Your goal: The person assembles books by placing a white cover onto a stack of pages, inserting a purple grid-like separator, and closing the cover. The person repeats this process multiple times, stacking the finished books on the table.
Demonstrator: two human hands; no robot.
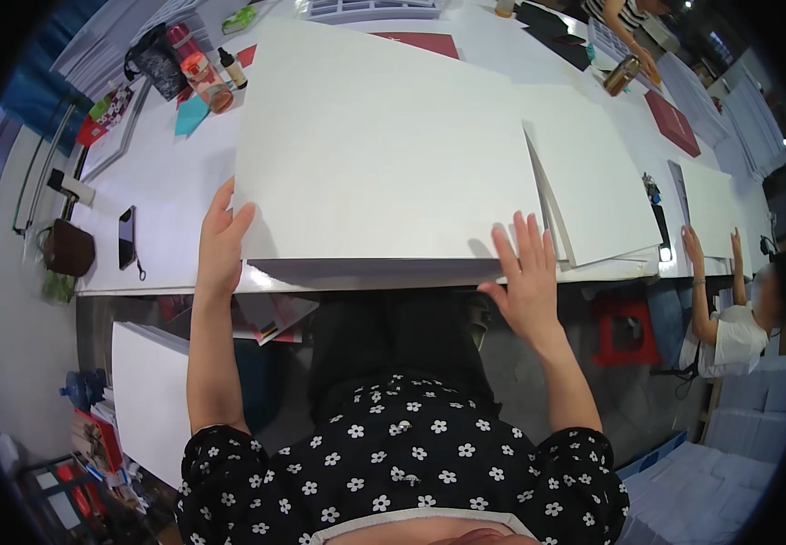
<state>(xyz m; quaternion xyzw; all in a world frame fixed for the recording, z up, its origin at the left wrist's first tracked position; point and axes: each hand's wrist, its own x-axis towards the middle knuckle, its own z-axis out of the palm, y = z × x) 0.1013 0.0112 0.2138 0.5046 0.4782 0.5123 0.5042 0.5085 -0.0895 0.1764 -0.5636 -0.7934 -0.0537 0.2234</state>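
Note:
A thick stack of large white sheets (384,145) lies before me, its near side by the table's front edge. My left hand (220,241) is against the stack's left edge near the front corner, thumb apart from the fingers. At the near right corner, my right hand (529,283) has its fingers spread over the top sheet, palm down; whether the whole hand presses on it I cannot tell. Beside it on the right, a second pile of white sheets (588,182) lies at a slant, partly covered by the first.
On the left of the white table (161,195) are a phone (127,238), an orange bottle (207,84) and a dark bag (157,64). A dark red folder (672,123) lies at the right. Farther right, a co-worker's hands (695,250) touch other sheets. A red stool (625,329) stands below.

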